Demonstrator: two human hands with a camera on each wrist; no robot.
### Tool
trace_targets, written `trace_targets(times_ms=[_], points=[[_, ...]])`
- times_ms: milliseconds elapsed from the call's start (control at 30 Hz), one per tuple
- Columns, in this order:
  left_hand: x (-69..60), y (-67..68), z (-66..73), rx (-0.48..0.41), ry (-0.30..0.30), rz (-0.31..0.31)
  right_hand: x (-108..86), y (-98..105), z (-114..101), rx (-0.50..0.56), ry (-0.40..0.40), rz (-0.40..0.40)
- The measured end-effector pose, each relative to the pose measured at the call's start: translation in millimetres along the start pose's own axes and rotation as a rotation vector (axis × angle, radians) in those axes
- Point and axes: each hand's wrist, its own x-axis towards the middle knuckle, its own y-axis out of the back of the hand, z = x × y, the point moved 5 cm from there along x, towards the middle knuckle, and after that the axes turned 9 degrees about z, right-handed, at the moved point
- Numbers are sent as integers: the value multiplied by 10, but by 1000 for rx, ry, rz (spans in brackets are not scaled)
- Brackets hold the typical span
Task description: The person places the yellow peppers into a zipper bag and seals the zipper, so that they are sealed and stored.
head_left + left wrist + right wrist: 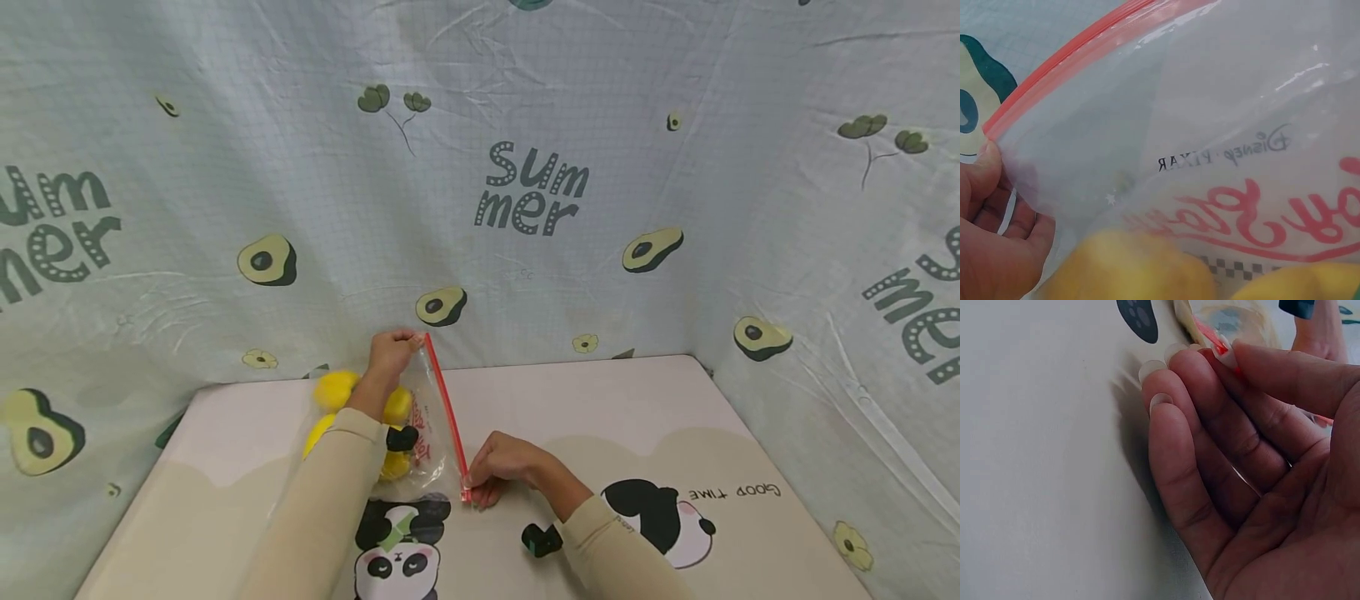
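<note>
A clear zip bag (437,446) with red lettering lies on the table, its red zip strip (447,407) running from far to near. Several yellow rounded things (335,388) are inside it; their kind is unclear, and my left arm partly covers them. My left hand (390,360) pinches the bag at the far end of the strip. At the near end, my right hand (506,465) pinches the strip's tip between thumb and fingers. Reversed printing (1229,212) shows through the plastic in the left wrist view. The right wrist view has the red tip (1221,347) at the fingertips.
The pale table (570,400) carries panda drawings (397,567) and the words "Good time". A curtain (337,200) with avocado prints hangs behind it and along both sides. Each wrist wears a small black camera (542,540).
</note>
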Motion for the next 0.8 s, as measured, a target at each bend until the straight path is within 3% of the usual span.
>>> trace_targets(times_ms=[233, 467, 667, 800], points=[[-23, 13, -13, -1, 27, 5, -15, -23, -12, -2, 2, -34], [-64, -1, 3, -14, 3, -8, -32, -10, -20, -15, -13, -38], [-122, 21, 122, 50, -26, -102, -66, 115, -13, -86, -12, -15], [-219, 98, 267, 94, -79, -177, -78, 288, -58, -165, 26, 105]])
